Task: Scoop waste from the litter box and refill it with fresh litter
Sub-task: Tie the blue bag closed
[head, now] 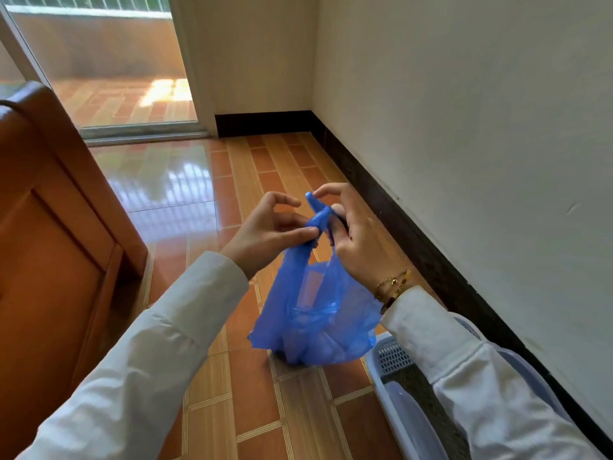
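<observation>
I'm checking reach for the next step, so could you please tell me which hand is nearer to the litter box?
Right. The right hand is above the litter box, toward the wall, pinching the bag handles. The left hand grips them too, farther off over the floor.

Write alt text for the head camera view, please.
Two hands, left hand and right hand, tie the handles of a translucent blue plastic bag above an orange tiled floor. A pale blue plastic litter box sits by the white wall.
</observation>
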Action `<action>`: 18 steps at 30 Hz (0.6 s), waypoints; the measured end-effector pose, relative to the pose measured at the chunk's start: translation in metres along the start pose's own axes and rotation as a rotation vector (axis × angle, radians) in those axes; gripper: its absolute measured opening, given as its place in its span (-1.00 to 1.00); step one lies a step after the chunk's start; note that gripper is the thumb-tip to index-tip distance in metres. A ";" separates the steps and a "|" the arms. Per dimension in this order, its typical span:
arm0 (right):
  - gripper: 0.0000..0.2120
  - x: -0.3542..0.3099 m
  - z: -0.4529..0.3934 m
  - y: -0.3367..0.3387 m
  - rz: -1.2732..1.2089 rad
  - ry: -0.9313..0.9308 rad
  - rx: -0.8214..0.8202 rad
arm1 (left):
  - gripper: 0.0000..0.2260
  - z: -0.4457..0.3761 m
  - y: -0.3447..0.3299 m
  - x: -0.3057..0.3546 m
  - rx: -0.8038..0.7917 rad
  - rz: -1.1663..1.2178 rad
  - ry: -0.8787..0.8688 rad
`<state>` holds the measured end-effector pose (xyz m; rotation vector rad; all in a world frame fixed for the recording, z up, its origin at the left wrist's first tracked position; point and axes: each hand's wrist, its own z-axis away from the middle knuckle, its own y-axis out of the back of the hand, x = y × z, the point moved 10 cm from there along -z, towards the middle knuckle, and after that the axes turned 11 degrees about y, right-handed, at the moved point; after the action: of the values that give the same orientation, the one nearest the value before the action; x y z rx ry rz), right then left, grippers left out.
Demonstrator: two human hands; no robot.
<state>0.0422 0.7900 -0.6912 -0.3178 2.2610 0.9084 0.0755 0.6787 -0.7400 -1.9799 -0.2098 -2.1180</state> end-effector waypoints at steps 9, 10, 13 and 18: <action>-0.75 0.006 0.011 -0.023 -0.086 0.003 -0.179 | -0.70 -0.003 -0.013 -0.029 -0.157 0.103 0.229; -0.78 0.008 0.013 -0.021 -0.124 -0.014 -0.166 | -0.70 -0.003 -0.011 -0.030 -0.124 0.104 0.211; -0.88 0.015 0.017 -0.012 -0.132 -0.040 -0.104 | -0.77 -0.001 -0.009 -0.026 -0.015 0.025 0.094; -0.85 0.048 0.019 0.001 -0.073 -0.263 0.113 | -0.83 0.005 -0.021 -0.007 0.104 -0.118 -0.172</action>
<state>0.0158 0.8050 -0.7332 -0.2156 2.0352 0.7353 0.0749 0.7003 -0.7455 -2.1354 -0.4680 -1.9589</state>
